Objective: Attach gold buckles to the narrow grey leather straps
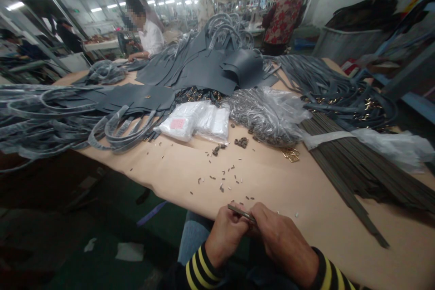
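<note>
At the near edge of the table, my left hand [224, 232] and my right hand [280, 235] are close together. A short length of narrow olive-brown strip [240, 211] runs between them, pinched by the fingers of both. Its colour resembles the bundle of long strips [346, 163] lying to the right. What lies under my right fingers is hidden. Just beyond my hands, several tiny dark and pale pieces [222, 179] are scattered on the brown paper. Farther off are small dark metal clasps [241, 142] in a little pile.
Clear plastic bags [265, 113] hold many dark metal parts; white packets [183, 120] lie beside them. Gold-coloured rings [290, 155] lie nearby. Dark grey panels [204, 70] and wrapped straps [118, 131] are heaped behind and left. Across the table sits a person in white [151, 38].
</note>
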